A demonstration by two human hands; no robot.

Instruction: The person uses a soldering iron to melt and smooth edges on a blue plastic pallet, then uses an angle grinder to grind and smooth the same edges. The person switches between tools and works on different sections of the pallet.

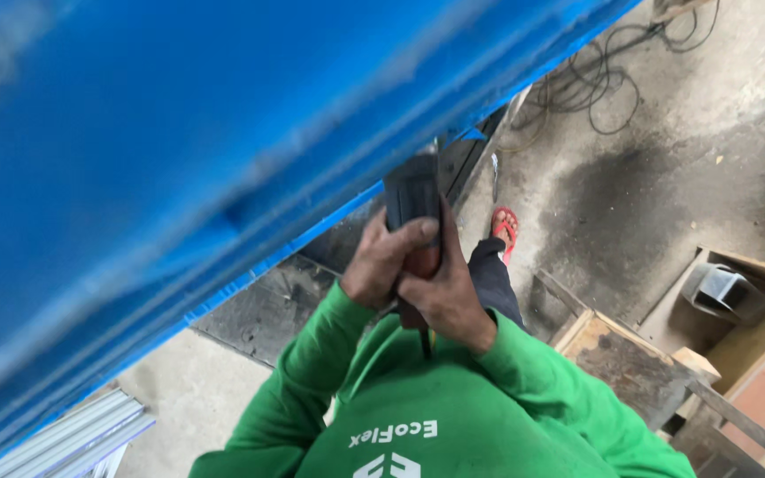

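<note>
- Head view: nearest the camera, a large blue painted metal panel (179, 150) fills the upper left, blurred, with its lower edge running diagonally from lower left to upper right.
- Below that edge, a dark power tool (413, 199) is held up against the underside of the blue panel, its head partly hidden by the panel.
- The left hand (384, 261) is wrapped around the tool's body, fingers curled shut over it, the thumb laid across the front.
- The right hand (443, 296) is closed around the lower part of the tool, just beneath and touching the left hand.
- Green sleeves (524, 381) lead down to a green shirt at the bottom edge.
- A red sandal (504, 228) is seen on the concrete floor (666, 150).
- Tangled black cables (608, 80) lie at the upper right.
- Wooden boxes (630, 363) stand at the lower right.
- Pale metal profiles (73, 438) lie at the lower left.
</note>
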